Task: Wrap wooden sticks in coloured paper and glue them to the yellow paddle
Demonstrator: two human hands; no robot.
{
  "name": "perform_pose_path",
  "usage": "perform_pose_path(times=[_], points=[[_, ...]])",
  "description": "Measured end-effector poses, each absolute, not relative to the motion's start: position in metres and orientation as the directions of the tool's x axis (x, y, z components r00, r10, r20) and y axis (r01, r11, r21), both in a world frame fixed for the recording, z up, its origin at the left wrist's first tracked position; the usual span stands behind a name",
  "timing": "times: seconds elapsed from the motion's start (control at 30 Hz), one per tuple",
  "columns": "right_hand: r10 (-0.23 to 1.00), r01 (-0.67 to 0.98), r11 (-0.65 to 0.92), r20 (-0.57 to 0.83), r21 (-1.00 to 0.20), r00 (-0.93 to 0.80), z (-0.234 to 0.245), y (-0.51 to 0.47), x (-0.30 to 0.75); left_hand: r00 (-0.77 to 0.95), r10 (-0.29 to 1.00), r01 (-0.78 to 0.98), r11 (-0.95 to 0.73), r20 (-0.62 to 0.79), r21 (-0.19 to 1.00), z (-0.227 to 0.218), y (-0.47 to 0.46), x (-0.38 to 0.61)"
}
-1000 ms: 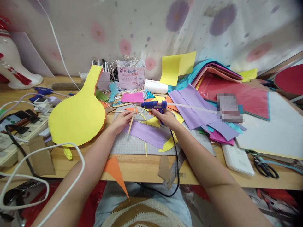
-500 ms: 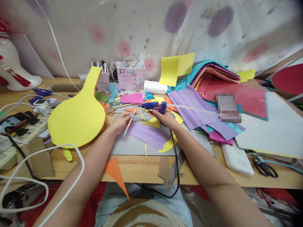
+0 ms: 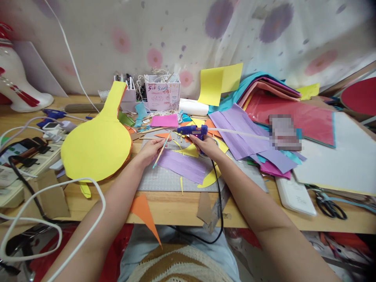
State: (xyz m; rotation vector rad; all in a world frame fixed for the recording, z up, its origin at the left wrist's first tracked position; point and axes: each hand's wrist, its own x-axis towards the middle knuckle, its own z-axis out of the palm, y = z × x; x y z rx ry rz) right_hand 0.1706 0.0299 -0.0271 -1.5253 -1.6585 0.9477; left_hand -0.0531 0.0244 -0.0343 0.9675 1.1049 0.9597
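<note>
My right hand (image 3: 206, 145) is closed round the grip of a blue glue gun (image 3: 192, 130), whose nozzle points left and whose white glue stick juts out to the right. Its black cord (image 3: 219, 203) hangs off the table's front edge. My left hand (image 3: 150, 150) pinches a thin wooden stick (image 3: 162, 148) that slants up toward the gun's nozzle. Both hands are over a grey cutting mat (image 3: 164, 178) with a strip of purple paper (image 3: 185, 166) and yellow scraps on it.
A big yellow paddle-shaped paper (image 3: 95, 145) lies left of the mat. Stacked coloured sheets (image 3: 264, 102) and a white board (image 3: 343, 156) fill the right side. Black scissors (image 3: 329, 205) lie front right. White cables (image 3: 58, 211), a phone and a second glue gun sit at the left. A pen box (image 3: 163, 94) stands behind.
The stick's lower end has swung a little to the left between my left fingers. The glue gun stays almost in place.
</note>
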Motion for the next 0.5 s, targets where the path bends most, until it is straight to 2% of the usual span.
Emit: perform_pose_path(times=[0.27,0.5], points=[[0.995,0.494,0.068,0.023,-0.867,-0.097,-0.0294,0.0314,0.1713,0.156,0.95,-0.136,0.291,-0.269,0.947,-0.0339,0.0246,-0.0524],[0.991,0.478,0.044,-0.022,-0.877,-0.132,-0.0285,0.0295,0.1721,0.176,0.948,-0.167,0.295,-0.266,0.941,-0.0341,0.0246,-0.0529]])
